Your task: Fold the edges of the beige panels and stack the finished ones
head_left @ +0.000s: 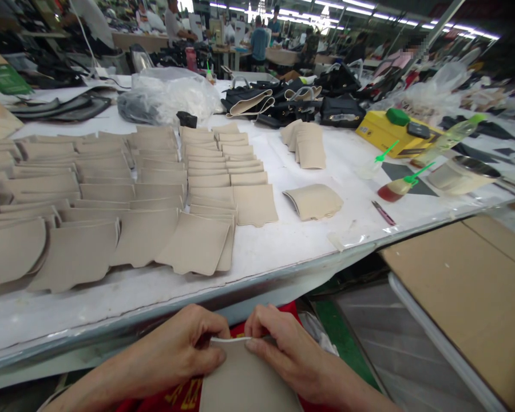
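A beige leather-like panel [246, 380] lies over a red cloth [152, 403] at my lap, in front of the table edge. My left hand [197, 343] pinches its top edge near the left corner, thumb on the near face. On the right part of the same edge, my right hand [278, 346] grips with thumb and bent fingers. The fingertips behind the panel are hidden. Beyond my hands, rows of overlapping beige panels [152, 234] cover the left of the white table [257, 257]. One small stack of panels [313, 200] sits apart to the right.
On the right are a small pink-handled cutter [384, 213], a bottle of reddish liquid [392, 191], a metal bowl [461, 174] and a yellow box [395, 134]. Black bags [292, 103] and plastic wrap [171, 94] lie farther back. Cardboard [463, 286] stands at right.
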`<state>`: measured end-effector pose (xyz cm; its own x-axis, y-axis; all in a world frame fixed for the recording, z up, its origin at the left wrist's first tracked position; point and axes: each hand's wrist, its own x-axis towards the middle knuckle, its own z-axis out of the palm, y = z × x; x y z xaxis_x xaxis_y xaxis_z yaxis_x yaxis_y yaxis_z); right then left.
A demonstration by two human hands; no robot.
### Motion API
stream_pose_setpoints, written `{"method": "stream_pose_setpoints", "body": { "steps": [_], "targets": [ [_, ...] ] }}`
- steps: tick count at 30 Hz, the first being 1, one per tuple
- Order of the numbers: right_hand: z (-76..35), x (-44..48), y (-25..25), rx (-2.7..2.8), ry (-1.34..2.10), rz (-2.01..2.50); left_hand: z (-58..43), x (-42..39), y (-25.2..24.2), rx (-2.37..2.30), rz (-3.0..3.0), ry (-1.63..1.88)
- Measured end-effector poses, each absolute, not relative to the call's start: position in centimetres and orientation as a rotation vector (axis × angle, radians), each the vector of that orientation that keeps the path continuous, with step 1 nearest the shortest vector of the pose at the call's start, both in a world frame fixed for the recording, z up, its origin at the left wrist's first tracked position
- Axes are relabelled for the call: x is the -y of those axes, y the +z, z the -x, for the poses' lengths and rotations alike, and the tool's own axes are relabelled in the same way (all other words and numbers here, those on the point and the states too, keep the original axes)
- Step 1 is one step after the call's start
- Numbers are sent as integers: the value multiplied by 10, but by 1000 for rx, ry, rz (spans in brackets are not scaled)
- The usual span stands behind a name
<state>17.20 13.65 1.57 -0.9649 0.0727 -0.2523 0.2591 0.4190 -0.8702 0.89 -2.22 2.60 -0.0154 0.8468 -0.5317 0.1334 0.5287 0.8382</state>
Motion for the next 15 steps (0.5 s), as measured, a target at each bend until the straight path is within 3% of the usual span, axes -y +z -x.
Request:
{"method": "stream_pose_setpoints", "body": {
  "steps": [15],
  "targets": [
    [-168, -149, 18, -2429, -1581, -226, -16, 7, 23, -1536, -948, 733]
  ]
}}
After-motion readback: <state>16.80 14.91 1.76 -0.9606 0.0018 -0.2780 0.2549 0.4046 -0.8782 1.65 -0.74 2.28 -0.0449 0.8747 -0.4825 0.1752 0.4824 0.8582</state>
